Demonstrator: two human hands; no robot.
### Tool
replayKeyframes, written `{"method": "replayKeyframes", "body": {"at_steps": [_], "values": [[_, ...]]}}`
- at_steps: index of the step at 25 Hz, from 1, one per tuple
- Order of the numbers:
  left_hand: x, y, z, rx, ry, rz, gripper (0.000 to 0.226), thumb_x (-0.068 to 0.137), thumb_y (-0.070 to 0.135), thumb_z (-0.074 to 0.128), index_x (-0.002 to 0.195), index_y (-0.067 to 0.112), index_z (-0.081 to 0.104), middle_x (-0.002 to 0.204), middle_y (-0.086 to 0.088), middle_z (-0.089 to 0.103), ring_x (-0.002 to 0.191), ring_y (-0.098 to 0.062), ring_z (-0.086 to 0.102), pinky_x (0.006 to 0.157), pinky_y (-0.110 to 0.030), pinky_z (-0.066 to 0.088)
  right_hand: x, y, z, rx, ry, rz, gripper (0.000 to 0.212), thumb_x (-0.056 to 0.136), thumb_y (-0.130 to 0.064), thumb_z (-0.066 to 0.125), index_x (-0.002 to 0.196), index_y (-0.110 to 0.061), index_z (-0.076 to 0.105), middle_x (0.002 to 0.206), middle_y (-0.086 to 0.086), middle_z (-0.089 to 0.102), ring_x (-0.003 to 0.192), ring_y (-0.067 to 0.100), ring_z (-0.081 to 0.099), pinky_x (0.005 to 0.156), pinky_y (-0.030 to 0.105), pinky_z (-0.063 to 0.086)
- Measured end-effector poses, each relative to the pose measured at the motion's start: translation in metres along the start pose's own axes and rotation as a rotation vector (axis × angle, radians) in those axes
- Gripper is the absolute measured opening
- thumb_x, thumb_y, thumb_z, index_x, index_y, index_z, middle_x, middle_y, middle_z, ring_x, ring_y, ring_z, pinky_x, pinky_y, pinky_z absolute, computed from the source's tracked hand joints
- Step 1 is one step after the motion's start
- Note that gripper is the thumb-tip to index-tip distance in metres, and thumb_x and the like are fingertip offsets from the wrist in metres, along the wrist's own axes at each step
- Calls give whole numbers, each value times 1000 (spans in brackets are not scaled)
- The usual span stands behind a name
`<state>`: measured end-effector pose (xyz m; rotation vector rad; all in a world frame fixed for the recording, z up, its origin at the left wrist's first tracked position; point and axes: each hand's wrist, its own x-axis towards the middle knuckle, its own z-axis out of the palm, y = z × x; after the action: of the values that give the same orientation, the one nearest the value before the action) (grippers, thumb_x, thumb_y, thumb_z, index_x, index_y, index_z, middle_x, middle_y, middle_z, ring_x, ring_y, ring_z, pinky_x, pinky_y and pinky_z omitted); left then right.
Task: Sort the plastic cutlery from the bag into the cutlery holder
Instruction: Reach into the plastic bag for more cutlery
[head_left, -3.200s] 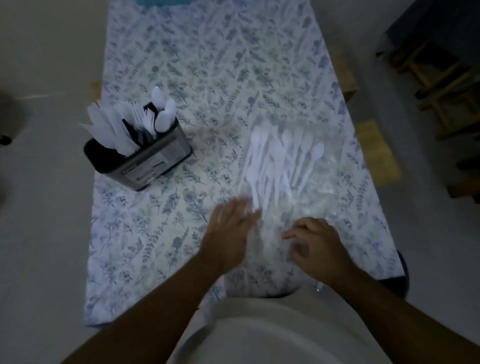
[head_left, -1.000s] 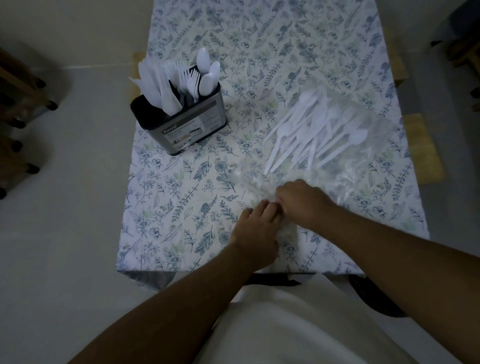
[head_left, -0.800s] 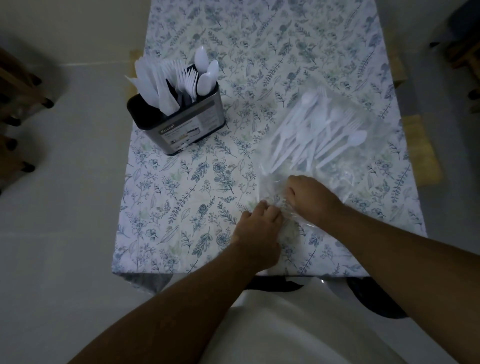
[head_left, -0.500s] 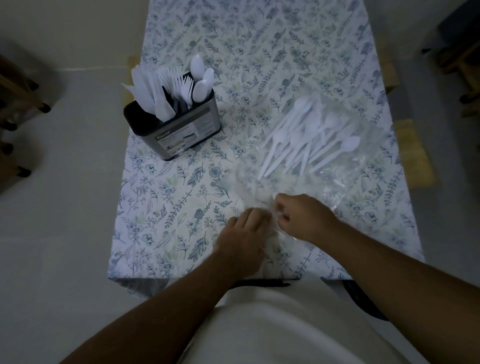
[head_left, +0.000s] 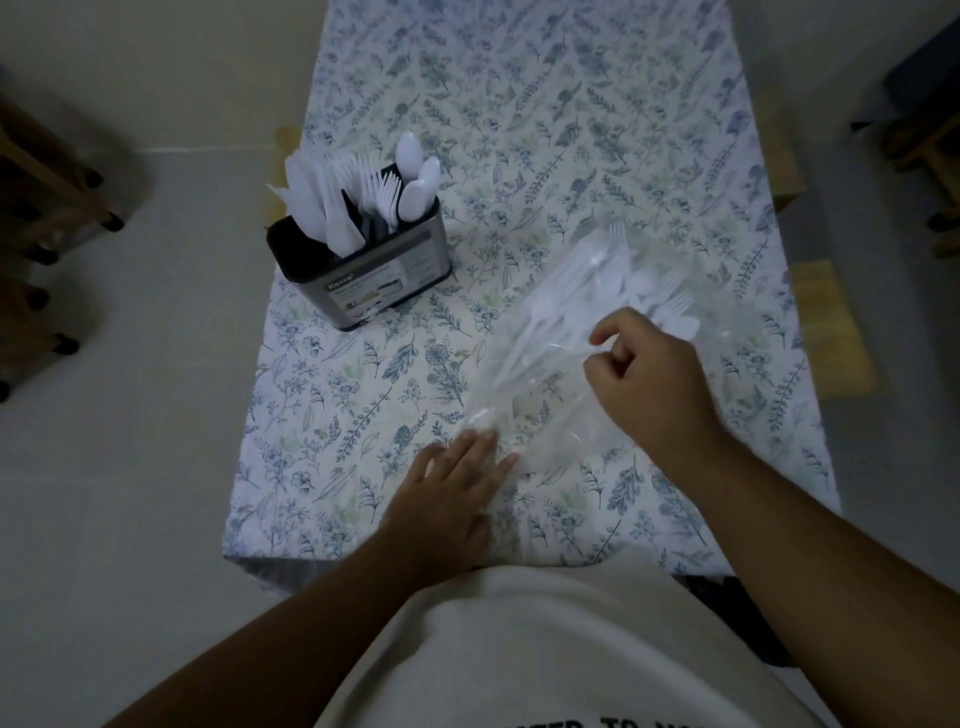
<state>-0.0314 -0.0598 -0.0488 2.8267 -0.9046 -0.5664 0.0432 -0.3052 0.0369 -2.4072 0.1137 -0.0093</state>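
Right hand (head_left: 644, 379) has risen off the worktop (head_left: 519, 104), its grip now pinching the clear bag (head_left: 545, 395) film. Left hand (head_left: 457, 483) is pressing flat on the near end. Plastic cutlery (head_left: 597, 291) is lying inside, handles toward the hands; cutlery holder (head_left: 363, 280) is standing far-left.

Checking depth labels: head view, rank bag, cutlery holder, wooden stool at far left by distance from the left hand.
1. Bag: clear, under the left hand's fingertips, to its right.
2. Cutlery holder: farther up the table, slightly left.
3. Wooden stool: on the floor, far left.
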Motion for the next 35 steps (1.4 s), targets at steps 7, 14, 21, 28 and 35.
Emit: {"method": "replayKeyframes", "body": {"at_steps": [7, 14, 21, 28, 35], "values": [[-3, -10, 1, -74, 8, -35, 60, 93, 42, 37, 152, 43, 35, 167, -4, 20, 154, -35, 14, 120, -54, 20, -4, -10, 14, -26, -111, -10, 18, 88, -11, 58, 100, -21, 68, 51, -5, 46, 45, 17, 45, 48, 36, 49], [11, 2, -69, -1195, 130, -651, 50, 97, 65, 37, 121, 34, 70, 132, 12, 63, 126, -10, 52, 102, -35, 39, -12, -32, 25, -144, -327, -166, 28, 85, -23, 62, 110, -36, 66, 59, -5, 57, 54, 12, 55, 58, 30, 52], [34, 2, -89, -1990, 261, -981, 19, 102, 25, 57, 115, 12, 59, 111, -13, 74, 102, -27, 72, 96, -47, 55, 2, -30, 45, -70, -438, -12, 35, 88, -53, 63, 121, -42, 61, 71, -10, 64, 66, 7, 62, 68, 29, 53], [44, 14, -78, -1709, 603, -1068, 25, 92, -6, 55, 94, 15, 41, 89, -15, 60, 65, -22, 61, 58, -31, 53, 29, 14, 40, -271, -175, -218, 31, 83, -21, 69, 114, -27, 73, 112, -1, 69, 111, 26, 59, 93, 45, 51], [20, -25, -70, -475, 550, -1055, 50, 84, 25, 67, 131, 23, 50, 140, -12, 43, 132, -32, 41, 105, -49, 38, 34, 45, 43, -472, -273, -153, 66, 86, -30, 65, 150, -30, 47, 167, 6, 27, 153, 29, 20, 120, 52, 22]]}}
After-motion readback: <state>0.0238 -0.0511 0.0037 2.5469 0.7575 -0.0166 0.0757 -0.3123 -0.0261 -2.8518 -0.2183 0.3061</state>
